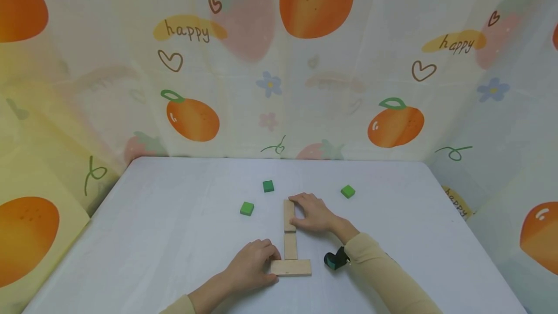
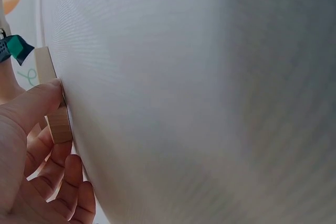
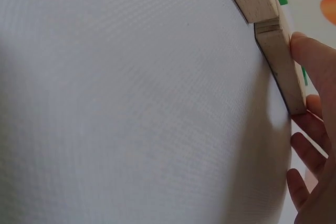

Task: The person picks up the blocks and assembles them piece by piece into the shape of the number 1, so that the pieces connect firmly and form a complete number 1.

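Three plain wooden blocks lie on the white table in an upside-down T. The crosswise block [image 1: 291, 268] is nearest the person, and its left end sits between the thumb and fingers of my left hand [image 1: 250, 266]. From its back edge a middle block [image 1: 290, 246] runs away from me, followed by a far block [image 1: 289, 215] in line with it. My right hand [image 1: 315, 213] holds that far block, thumb near its close end and index finger at its far end. In the right wrist view, the thumb [image 3: 310, 56] presses the block's side [image 3: 281, 64].
Two green blocks, one [image 1: 247, 208] nearer and one [image 1: 268, 186] farther, lie left of the wooden row. Another green block [image 1: 348, 191] is to the right. A dark wrist device [image 1: 335, 259] shows by the right sleeve. A fruit-printed curtain [image 1: 314, 71] hangs behind the table [image 1: 174, 236].
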The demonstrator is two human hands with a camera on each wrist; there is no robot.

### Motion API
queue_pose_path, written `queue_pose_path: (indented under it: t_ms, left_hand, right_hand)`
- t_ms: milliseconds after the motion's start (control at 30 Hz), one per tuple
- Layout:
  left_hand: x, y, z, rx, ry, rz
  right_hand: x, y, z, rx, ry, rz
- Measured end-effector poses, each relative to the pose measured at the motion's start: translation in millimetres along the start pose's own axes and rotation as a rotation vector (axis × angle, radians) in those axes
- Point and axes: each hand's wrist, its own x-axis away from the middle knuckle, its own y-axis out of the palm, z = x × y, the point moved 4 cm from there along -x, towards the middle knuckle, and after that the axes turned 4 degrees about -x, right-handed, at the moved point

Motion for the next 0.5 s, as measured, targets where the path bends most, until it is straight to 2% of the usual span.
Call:
queue_pose_path:
  t_ms: [233,500]
  left_hand:
    - [0.1,-0.5,0.5,-0.014,0.024,0.019]
    - [-0.9,0.9,-0.9,-0.009,0.001,-0.009]
  right_hand:
    - [1.3,1.7,-1.3,0.005,-0.005,0.006]
    - [2.8,1.5,-2.9,0.001,0.003,0.001]
